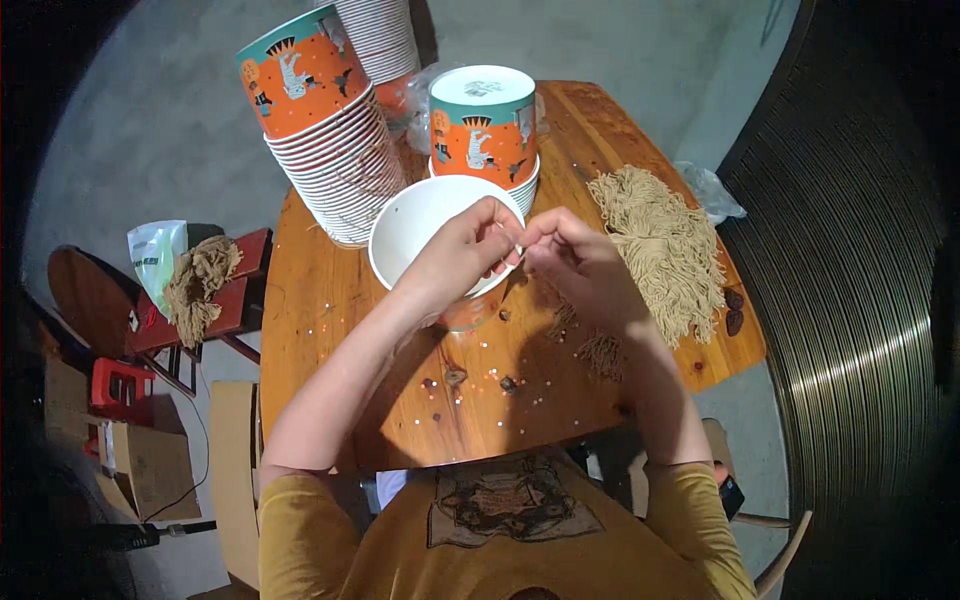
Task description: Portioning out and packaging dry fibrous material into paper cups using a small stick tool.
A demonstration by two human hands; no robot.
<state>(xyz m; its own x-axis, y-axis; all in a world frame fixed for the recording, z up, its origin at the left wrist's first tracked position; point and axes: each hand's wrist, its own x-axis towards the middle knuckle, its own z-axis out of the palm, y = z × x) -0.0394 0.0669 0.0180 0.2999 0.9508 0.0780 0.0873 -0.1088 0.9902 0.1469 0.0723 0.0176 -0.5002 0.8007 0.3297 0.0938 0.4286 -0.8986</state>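
A white-lined paper bucket [405, 232] sits tilted on the wooden table, its mouth facing up toward me. My left hand [462, 250] reaches across its near right side, fingers curled and pinched together at the rim. Right beside it, my right hand [580, 262] is also closed, thumb and forefinger pinched, the fingertips of both hands almost meeting. Whatever lies between the fingers is too small to make out. A big heap of beige cords [665, 262] lies just to the right of my right hand, and a short cord bunch [602, 354] rests under that forearm's shadow.
A leaning stack of orange paper buckets [318, 105] rises at the back left. Shorter upturned buckets [480, 142] stand behind the bucket. Small pale dots [490, 374] are scattered near the table's front. A red bench [228, 298] with cords is left; a ribbed metal shutter [850, 260] curves right.
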